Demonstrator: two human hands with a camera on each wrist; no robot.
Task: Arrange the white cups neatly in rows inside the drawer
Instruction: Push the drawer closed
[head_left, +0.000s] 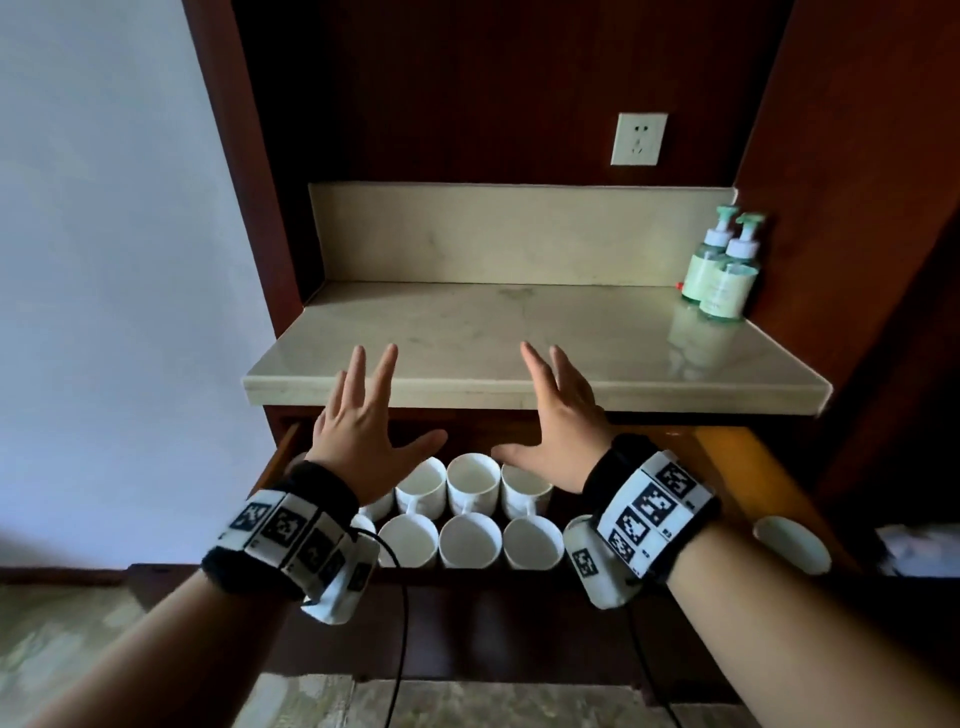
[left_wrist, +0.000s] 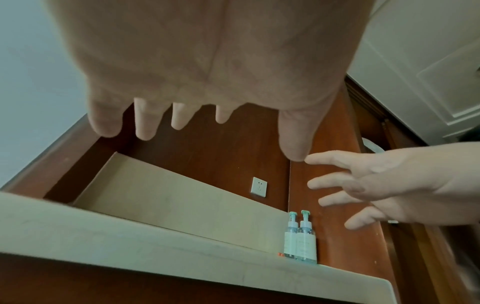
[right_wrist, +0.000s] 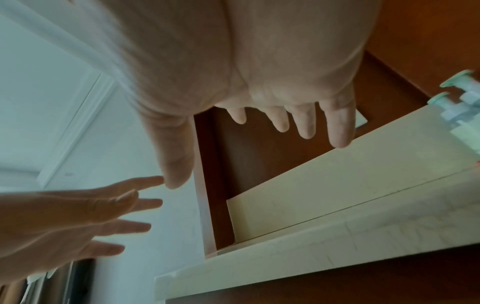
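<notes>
Several white cups stand upright in two rows inside the open wooden drawer under the stone counter. One more white cup sits apart at the drawer's right side. My left hand hovers above the cups at the left with fingers spread and holds nothing. Level with it on the right, my right hand is spread the same way and also holds nothing. In the left wrist view the left hand is open, with the right hand beside it. The right wrist view likewise shows the right hand open.
The beige stone counter juts out over the drawer's back. Two green pump bottles stand at its right rear corner. A wall socket is on the dark wood back panel. A pale wall is at the left, wooden cabinet sides flank the niche.
</notes>
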